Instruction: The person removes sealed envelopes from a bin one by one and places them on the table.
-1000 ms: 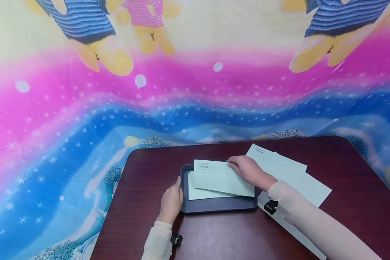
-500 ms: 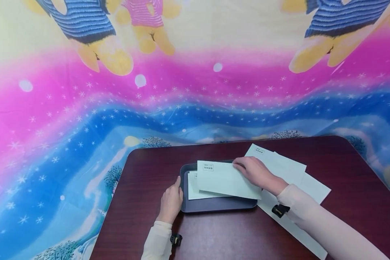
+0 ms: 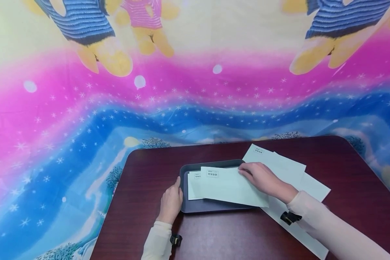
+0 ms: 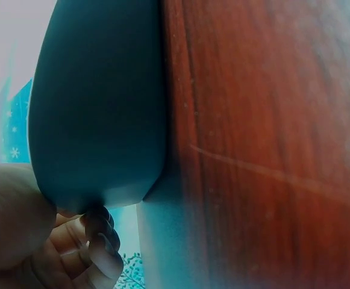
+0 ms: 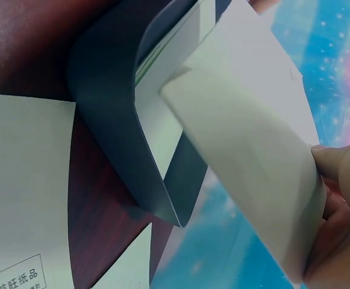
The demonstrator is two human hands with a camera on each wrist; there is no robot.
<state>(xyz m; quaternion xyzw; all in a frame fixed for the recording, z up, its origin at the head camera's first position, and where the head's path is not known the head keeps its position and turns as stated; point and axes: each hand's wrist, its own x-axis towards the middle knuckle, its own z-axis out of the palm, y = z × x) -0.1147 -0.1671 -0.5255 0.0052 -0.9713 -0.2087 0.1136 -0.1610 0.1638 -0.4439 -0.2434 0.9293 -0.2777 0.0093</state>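
at the frame's lower centre, the right hand (image 3: 264, 177), fingers closed, pinches a probably light, pliable envelope (image 3: 232, 186) by its edge, likely the best hold, above the tray (image 3: 199, 206) the left hand (image 3: 171, 202) grips.

Upper envelope (image 3: 232, 187) further right

The head camera is looking forward and down over the table (image 3: 221, 234), the left wrist's is facing the tray (image 3: 195, 207) low, close and sideways, the right wrist's is viewing it near and aslant, all three sharing it
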